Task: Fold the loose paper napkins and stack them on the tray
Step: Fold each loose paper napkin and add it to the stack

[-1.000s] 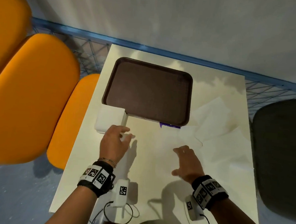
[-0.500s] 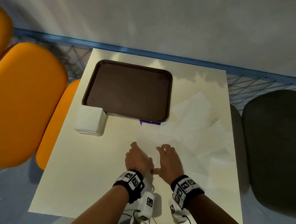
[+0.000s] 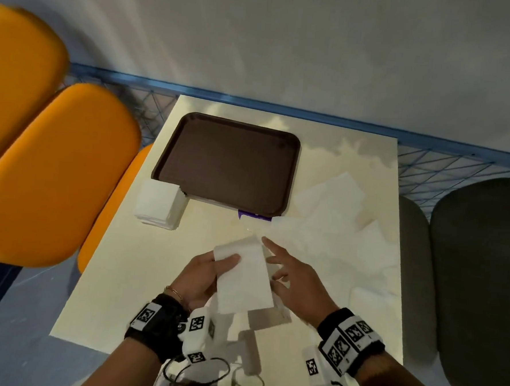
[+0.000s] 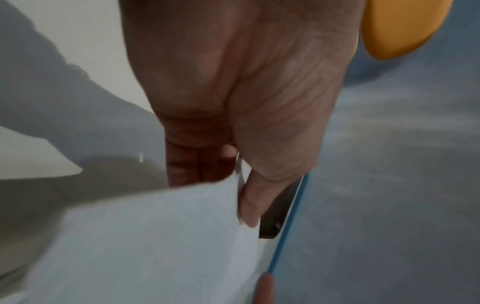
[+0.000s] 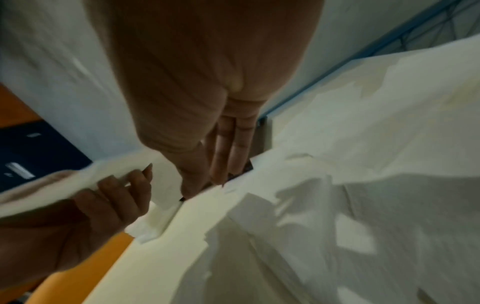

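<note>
Napkin (image 3: 244,277), white and folded narrow, pinched by left hand (image 3: 201,274); right hand (image 3: 297,280) open-fingered beside it.

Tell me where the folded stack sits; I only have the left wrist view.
Observer: The folded napkin stack is on the table beside the brown tray's near-left corner, not on it.
Operator: Anything helping with the fold?
Observer: The right hand is open, fingers straight, beside the napkin that the left hand pinches.
Operator: More loose ones left?
Observer: Yes, loose napkins lie overlapping to the right of the tray.
</note>
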`<control>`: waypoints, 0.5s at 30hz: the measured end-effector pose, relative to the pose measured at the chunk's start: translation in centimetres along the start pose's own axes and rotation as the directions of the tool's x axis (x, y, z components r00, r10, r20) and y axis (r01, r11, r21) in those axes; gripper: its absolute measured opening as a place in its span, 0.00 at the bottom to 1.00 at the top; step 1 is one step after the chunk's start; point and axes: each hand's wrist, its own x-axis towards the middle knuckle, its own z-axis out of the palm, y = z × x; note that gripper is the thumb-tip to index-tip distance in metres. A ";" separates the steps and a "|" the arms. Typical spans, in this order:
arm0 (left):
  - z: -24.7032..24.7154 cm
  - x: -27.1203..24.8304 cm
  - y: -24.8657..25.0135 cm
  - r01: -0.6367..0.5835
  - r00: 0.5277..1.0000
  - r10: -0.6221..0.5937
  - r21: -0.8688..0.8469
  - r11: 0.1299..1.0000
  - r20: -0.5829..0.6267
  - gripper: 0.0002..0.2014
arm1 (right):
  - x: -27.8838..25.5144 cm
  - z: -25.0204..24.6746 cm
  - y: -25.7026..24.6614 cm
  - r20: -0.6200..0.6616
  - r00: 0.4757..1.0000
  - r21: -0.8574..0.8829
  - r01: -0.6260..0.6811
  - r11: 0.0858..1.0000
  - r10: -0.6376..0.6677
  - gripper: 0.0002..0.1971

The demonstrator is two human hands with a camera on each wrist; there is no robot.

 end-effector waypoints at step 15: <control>4.0 -4.3 2.3 -0.166 0.982 0.170 -0.047 0.985 0.085 0.23 | -2.1 -5.4 -5.2 -0.182 0.918 0.130 0.377 0.917 -0.351 0.20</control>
